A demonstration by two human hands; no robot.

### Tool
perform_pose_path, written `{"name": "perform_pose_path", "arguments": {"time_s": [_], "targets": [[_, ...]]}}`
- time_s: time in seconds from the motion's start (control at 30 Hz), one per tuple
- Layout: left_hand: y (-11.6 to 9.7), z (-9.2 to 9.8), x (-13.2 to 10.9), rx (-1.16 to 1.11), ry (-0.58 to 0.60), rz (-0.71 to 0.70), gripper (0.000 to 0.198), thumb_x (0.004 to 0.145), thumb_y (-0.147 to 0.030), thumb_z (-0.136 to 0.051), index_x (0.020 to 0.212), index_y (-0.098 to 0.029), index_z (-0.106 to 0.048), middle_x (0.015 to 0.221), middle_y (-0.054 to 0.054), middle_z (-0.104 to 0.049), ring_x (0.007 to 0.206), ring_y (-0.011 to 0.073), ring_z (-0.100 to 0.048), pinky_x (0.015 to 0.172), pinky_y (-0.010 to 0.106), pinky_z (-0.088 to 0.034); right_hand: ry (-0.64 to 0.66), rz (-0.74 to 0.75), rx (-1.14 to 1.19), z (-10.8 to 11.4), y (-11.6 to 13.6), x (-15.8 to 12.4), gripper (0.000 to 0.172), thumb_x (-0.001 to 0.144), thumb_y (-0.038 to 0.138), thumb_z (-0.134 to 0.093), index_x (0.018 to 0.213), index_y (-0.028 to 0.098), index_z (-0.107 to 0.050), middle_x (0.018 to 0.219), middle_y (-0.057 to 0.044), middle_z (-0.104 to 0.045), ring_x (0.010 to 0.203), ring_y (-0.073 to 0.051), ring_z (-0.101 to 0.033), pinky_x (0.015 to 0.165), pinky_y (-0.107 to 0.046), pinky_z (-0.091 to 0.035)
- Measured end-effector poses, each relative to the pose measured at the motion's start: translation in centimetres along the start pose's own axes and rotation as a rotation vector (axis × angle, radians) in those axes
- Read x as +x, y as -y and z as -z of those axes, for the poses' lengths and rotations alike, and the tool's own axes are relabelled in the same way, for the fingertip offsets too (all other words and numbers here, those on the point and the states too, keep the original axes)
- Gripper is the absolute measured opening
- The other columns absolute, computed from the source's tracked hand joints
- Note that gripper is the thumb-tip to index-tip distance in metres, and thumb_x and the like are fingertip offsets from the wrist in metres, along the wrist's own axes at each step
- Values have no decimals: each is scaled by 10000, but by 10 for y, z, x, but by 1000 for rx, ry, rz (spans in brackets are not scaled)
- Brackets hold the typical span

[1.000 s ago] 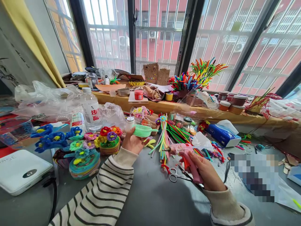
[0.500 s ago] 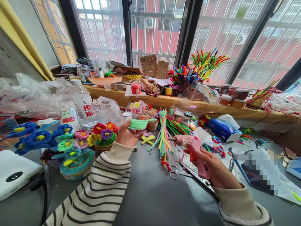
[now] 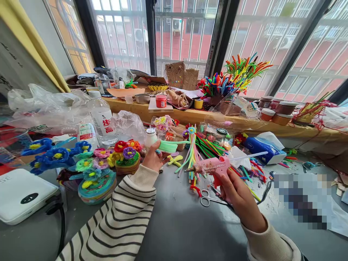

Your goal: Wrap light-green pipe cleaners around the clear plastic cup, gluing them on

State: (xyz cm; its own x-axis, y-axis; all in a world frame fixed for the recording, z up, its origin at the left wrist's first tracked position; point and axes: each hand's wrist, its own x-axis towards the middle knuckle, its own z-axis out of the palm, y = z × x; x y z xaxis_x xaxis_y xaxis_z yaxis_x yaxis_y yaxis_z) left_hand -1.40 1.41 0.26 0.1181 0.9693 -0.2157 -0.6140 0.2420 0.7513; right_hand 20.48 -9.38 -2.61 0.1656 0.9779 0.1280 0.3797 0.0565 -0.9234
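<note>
My left hand (image 3: 152,159) is closed on a mint-green pipe-cleaner band (image 3: 168,146), laid in several side-by-side rows, with one loose end reaching right. What the fingers press inside it is hidden. A small white bottle with a silver cap (image 3: 151,137) shows just behind that hand. My right hand (image 3: 239,192) grips a pink hot glue gun (image 3: 212,166) by its handle. Its nozzle points left, and a clear glue stick (image 3: 250,156) juts out behind. Between the hands lies a bundle of pastel pipe cleaners (image 3: 193,152), near a yellow pipe-cleaner piece (image 3: 175,159).
Scissors (image 3: 208,198) lie below the glue gun. Pipe-cleaner flower pots (image 3: 96,188) and a large bottle (image 3: 103,123) stand at left. A blue tissue pack (image 3: 263,148) sits at right. Along the wooden ledge (image 3: 122,107) are jars and more pipe cleaners.
The glue gun has been raised and turned more level, moving left, so its glue stick now shows. The green band has shifted slightly right and turned. The whole view has swung a little left.
</note>
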Motion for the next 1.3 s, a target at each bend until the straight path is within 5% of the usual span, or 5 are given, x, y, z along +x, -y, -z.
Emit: {"name": "perform_pose_path", "arguments": {"time_s": [0.17,0.33,0.67,1.03,1.3], "targets": [[8,-3,-1,42,6,22,227,586,-335,-674,688,-197,-525,480,-56,-560,544,151,-614,531,250,-463,52,-38,155,-1,5,-4,374,764,545,-422,843,180,-450,569,46,-411,459,-82,-348,430,-206,-308],[15,-4,-2,77,40,72,242,588,-371,-670,673,-187,-539,476,-40,-567,557,160,-627,534,241,-469,37,-22,63,0,14,-11,437,650,541,-564,866,178,-454,626,29,-436,502,-91,-371,425,-207,-304],[27,-15,-12,91,75,144,265,566,-399,-684,654,-183,-558,486,-42,-577,519,119,-599,508,211,-441,-257,-36,-24,-3,9,-7,419,666,544,-537,848,167,-514,545,25,-490,430,-101,-407,396,-217,-327],[43,-21,-17,138,52,224,360,529,-468,-677,724,-178,-593,578,4,-636,563,140,-603,551,236,-402,-345,-51,-139,-5,9,-3,400,681,550,-517,802,169,-509,578,3,-523,440,-106,-424,420,-223,-351],[45,-28,-20,154,-50,224,295,540,-444,-668,649,-181,-589,425,-56,-532,522,127,-589,519,223,-407,-372,-46,-278,-7,8,2,452,696,568,-486,879,156,-520,675,-35,-563,488,-127,-470,460,-243,-363]]}}
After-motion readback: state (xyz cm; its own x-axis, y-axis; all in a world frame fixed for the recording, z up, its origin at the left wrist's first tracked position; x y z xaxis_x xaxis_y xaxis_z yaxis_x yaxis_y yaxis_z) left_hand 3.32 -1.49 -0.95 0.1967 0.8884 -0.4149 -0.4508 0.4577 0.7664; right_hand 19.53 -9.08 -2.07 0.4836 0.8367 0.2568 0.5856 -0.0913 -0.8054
